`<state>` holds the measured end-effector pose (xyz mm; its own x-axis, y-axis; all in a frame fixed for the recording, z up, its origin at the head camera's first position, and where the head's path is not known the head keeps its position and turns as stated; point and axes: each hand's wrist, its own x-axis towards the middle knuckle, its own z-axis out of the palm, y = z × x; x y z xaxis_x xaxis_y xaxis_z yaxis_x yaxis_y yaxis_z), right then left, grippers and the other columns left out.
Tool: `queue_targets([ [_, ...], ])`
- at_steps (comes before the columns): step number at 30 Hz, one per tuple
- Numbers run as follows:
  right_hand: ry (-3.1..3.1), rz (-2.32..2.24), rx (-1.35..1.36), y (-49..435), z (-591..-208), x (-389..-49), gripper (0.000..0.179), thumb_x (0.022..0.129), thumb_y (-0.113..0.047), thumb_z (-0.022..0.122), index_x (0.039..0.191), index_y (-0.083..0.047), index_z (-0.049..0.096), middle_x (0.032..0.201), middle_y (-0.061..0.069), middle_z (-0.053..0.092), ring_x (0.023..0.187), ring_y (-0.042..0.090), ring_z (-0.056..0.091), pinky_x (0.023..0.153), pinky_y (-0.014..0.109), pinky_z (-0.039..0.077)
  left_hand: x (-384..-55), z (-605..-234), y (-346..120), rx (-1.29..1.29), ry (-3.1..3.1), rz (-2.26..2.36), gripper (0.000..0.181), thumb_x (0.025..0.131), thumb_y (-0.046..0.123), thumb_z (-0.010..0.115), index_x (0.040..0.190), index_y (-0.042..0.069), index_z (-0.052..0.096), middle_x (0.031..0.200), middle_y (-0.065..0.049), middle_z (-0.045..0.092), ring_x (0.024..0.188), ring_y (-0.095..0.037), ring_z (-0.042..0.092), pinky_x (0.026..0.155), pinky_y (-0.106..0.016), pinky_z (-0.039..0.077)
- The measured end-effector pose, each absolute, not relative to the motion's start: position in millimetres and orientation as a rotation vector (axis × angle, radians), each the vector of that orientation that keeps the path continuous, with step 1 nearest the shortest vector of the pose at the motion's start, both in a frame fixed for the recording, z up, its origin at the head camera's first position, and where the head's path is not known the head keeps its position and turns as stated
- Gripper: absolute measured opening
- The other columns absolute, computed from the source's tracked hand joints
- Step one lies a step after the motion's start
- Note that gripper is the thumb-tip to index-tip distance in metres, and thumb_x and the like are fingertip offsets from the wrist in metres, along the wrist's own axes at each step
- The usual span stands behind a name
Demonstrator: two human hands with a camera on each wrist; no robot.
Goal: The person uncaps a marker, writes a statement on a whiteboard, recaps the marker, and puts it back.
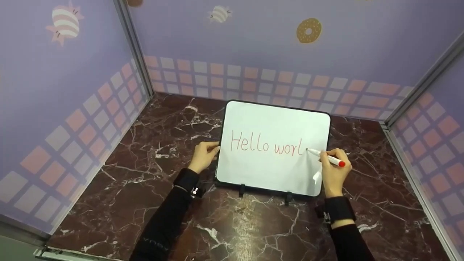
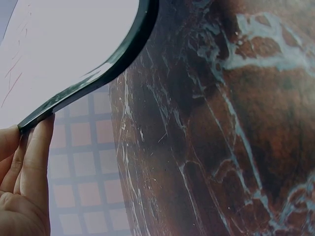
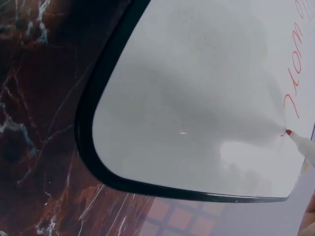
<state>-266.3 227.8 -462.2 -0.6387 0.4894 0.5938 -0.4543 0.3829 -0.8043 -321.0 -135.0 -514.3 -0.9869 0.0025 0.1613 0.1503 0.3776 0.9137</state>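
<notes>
A whiteboard [image 1: 268,170] with a black frame stands tilted back on small black feet, "Hello worl" written across it in red. At its left edge, my left hand [image 1: 203,156] pinches the frame between thumb and fingers; the left wrist view shows the fingers [image 2: 37,152] behind the board. My right hand [image 1: 335,174] grips a white marker [image 1: 328,157] with a red end, near the board's right side. In the right wrist view the red tip of the marker [image 3: 301,145] meets the surface just past the "l", where a short red stroke shows.
Dark red marbled tabletop [image 1: 145,206] lies under and around the board. A purple back wall [image 1: 253,40] with pink and white squares rises behind it, with side walls at left and right. Metal rails run along the corners.
</notes>
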Motion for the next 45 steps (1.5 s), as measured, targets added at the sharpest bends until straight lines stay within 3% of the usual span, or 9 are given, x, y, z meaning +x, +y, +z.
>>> queue_targets([
  [8,-1.821,1.413,-0.049,233,-463,-262,0.017,0.078,0.017,0.061,0.063,0.017,0.053,0.059,-0.01,0.053,0.051,-0.003,0.053,0.049,0.011,0.042,-322,-513,-135,-0.141,-2.509,-1.672,0.029,0.097,0.004,0.061,0.122,-0.01,0.065,0.112,-0.028,0.07,0.097,-0.039,0.072,0.078,-0.049,0.062],
  [13,-1.794,1.415,-0.063,239,-467,-269,0.018,0.081,0.013,0.063,0.066,0.014,0.054,0.062,0.001,0.055,0.055,-0.001,0.055,0.052,0.012,0.045,-322,-514,-135,-0.132,-2.513,-1.649,0.028,0.096,0.004,0.062,0.121,-0.009,0.066,0.11,-0.027,0.071,0.095,-0.038,0.072,0.072,-0.041,0.064],
  [17,-1.772,1.396,-0.077,244,-473,-280,0.017,0.083,0.011,0.065,0.068,0.008,0.059,0.067,0.012,0.058,0.059,-0.002,0.056,0.054,0.012,0.046,-322,-515,-134,-0.14,-2.505,-1.661,0.028,0.096,0.003,0.061,0.121,-0.009,0.066,0.111,-0.027,0.07,0.096,-0.038,0.072,0.074,-0.045,0.064],
  [23,-1.737,1.429,-0.057,247,-476,-291,0.011,0.085,0.008,0.068,0.075,0.008,0.064,0.073,0.014,0.059,0.063,-0.001,0.058,0.058,0.011,0.05,-321,-517,-134,-0.147,-2.495,-1.688,0.028,0.096,0.002,0.061,0.122,-0.01,0.065,0.112,-0.028,0.07,0.096,-0.039,0.072,0.079,-0.052,0.061],
  [32,-1.768,1.395,-0.045,240,-468,-277,0.012,0.083,0.01,0.067,0.073,0.01,0.062,0.071,0.013,0.06,0.065,-0.001,0.057,0.058,0.01,0.047,-322,-515,-135,-0.137,-2.505,-1.663,0.029,0.096,0.003,0.061,0.122,-0.009,0.065,0.112,-0.027,0.07,0.096,-0.038,0.072,0.076,-0.044,0.064],
  [40,-1.775,1.442,-0.033,239,-473,-261,0.016,0.081,0.014,0.062,0.069,0.019,0.053,0.064,-0.008,0.054,0.055,-0.001,0.056,0.052,0.01,0.045,-322,-515,-135,-0.152,-2.508,-1.648,0.028,0.096,0.003,0.061,0.121,-0.009,0.066,0.111,-0.027,0.07,0.095,-0.038,0.072,0.073,-0.039,0.064],
  [45,-1.804,1.417,-0.068,241,-473,-256,0.017,0.083,0.012,0.063,0.07,0.019,0.053,0.064,-0.011,0.053,0.056,-0.001,0.053,0.052,0.01,0.044,-322,-515,-135,-0.15,-2.504,-1.65,0.027,0.096,0.003,0.062,0.12,-0.008,0.067,0.109,-0.027,0.071,0.095,-0.038,0.072,0.07,-0.034,0.064],
])
